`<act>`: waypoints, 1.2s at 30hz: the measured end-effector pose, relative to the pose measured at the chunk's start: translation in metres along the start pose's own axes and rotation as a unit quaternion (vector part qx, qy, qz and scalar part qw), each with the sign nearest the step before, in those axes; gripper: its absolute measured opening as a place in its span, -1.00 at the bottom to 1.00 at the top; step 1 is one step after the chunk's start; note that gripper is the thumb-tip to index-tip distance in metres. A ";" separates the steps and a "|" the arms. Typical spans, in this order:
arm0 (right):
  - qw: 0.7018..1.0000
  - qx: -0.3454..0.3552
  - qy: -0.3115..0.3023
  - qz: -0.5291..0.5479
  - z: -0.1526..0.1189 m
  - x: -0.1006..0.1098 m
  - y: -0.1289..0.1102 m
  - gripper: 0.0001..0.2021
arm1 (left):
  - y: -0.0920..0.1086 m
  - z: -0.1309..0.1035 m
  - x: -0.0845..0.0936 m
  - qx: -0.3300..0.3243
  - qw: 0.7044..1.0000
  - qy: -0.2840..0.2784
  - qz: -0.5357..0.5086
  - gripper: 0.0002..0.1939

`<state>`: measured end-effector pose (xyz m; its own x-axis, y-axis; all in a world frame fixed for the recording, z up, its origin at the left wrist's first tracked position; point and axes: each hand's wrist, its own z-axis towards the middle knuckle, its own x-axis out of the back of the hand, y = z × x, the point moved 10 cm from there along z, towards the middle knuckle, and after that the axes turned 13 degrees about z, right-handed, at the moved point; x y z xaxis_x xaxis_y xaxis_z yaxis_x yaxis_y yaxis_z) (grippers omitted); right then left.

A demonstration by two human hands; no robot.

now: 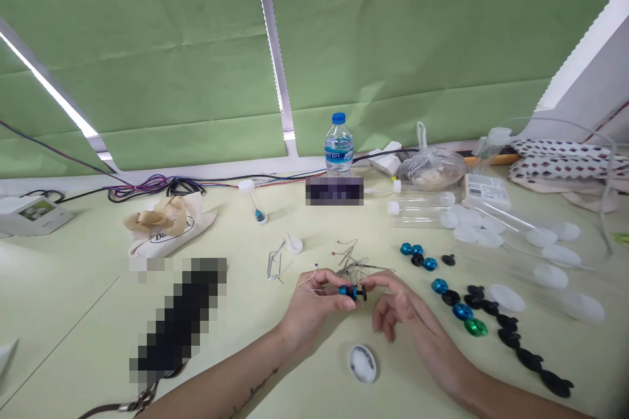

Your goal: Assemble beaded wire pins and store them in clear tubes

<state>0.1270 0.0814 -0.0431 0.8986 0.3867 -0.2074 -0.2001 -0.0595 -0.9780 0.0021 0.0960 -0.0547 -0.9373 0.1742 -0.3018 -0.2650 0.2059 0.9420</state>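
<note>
Pinched between the thumb and fingers of my left hand (314, 301) is a small blue and black spool (348, 292), with a thin bent wire beside it. My right hand (405, 311) is just right of the spool; its index finger reaches to the spool's black end, while the other fingers curl loosely apart from it. Behind the hands lie thin metal wires (351, 265). A small round white dish (362, 364) with tiny dark pieces sits in front of them. Blue spools (462, 311), a green spool (476, 327) and black parts (529, 359) lie in rows to the right.
A water bottle (339, 147) stands at the back. Clear tubes (422, 209) and white caps (551, 276) lie at the right. Left of centre are a capped tube (253, 203), bent metal rods (278, 262) and a cloth bag (171, 226). Cables (147, 188) run along the back.
</note>
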 end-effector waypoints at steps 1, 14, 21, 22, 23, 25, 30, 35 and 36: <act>1.000 0.000 0.000 0.000 0.000 0.000 0.000 -0.53 | 0.000 0.000 0.000 0.000 1.000 0.001 -0.002 -0.78; 1.000 -0.007 0.002 0.002 0.001 0.000 0.002 -0.53 | 0.000 0.001 0.000 0.002 1.000 -0.001 -0.007 -0.77; 1.000 -0.004 0.004 -0.001 0.001 0.000 0.000 -0.54 | 0.002 0.000 0.000 0.000 1.000 0.000 -0.002 -0.77; 1.000 -0.004 0.004 -0.001 0.001 0.000 0.000 -0.54 | 0.002 0.000 0.000 -0.001 1.000 0.002 -0.001 -0.77; 1.000 -0.004 0.003 -0.002 0.001 0.000 0.000 -0.53 | 0.002 0.000 0.000 -0.003 1.000 0.002 0.000 -0.77; 1.000 -0.006 0.001 -0.005 0.001 -0.001 0.000 -0.53 | 0.002 0.000 0.000 -0.005 1.000 -0.002 0.001 -0.77; 1.000 0.001 0.006 -0.005 0.001 0.000 -0.001 -0.54 | 0.002 0.000 -0.001 -0.006 1.000 -0.005 -0.007 -0.77; 1.000 -0.004 0.007 -0.009 0.001 -0.001 -0.001 -0.55 | 0.003 -0.001 -0.003 -0.013 1.000 -0.012 -0.017 -0.79; 1.000 -0.003 0.006 -0.009 0.001 -0.001 -0.001 -0.55 | 0.003 -0.001 -0.003 -0.014 1.000 -0.014 -0.017 -0.79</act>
<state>0.1261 0.0819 -0.0416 0.9068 0.3766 -0.1894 -0.1810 -0.0581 -0.9818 0.0038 0.0956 -0.0507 -0.9213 0.1940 -0.3369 -0.3031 0.1843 0.9350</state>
